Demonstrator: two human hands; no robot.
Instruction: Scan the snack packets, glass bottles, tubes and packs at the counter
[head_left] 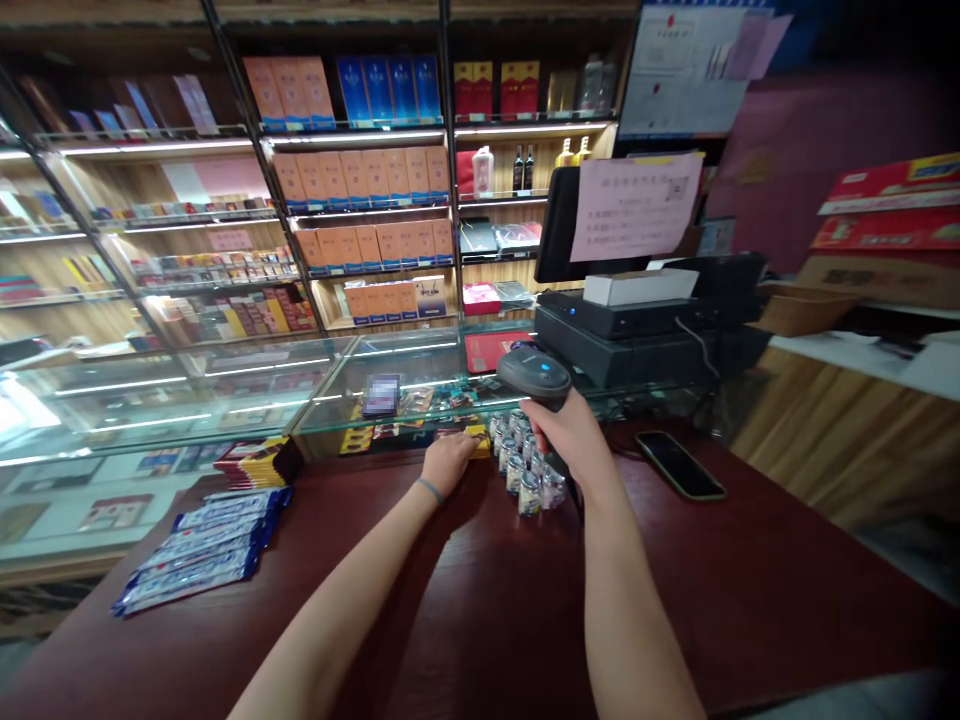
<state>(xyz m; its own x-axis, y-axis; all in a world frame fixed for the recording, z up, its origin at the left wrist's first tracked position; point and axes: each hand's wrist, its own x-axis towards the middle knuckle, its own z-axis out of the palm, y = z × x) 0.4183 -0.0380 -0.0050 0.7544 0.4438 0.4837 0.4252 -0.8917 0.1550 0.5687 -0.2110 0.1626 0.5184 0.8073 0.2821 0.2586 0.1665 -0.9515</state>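
My right hand (pixel 571 430) is wrapped round the handle of a black barcode scanner (pixel 534 372) with a blue light on top, its head pointing left over the counter. My left hand (pixel 448 464) rests low at the far part of the counter, its fingers closed at a small yellow pack (pixel 477 441); the fingertips are partly hidden. Right beside that pack stand several small clear jars (pixel 529 492) with pale contents, grouped in rows beneath the scanner. My right hand covers some of the jars.
On the dark red counter (pixel 480 620) lie a phone (pixel 681 465) at right, blue-white packets (pixel 206 550) and a yellow-brown stack of packs (pixel 259 463) at left. Behind stand a glass display case (pixel 397 365), a monitor (pixel 556 225), a black cash drawer (pixel 600 345) and stocked shelves (pixel 360 205).
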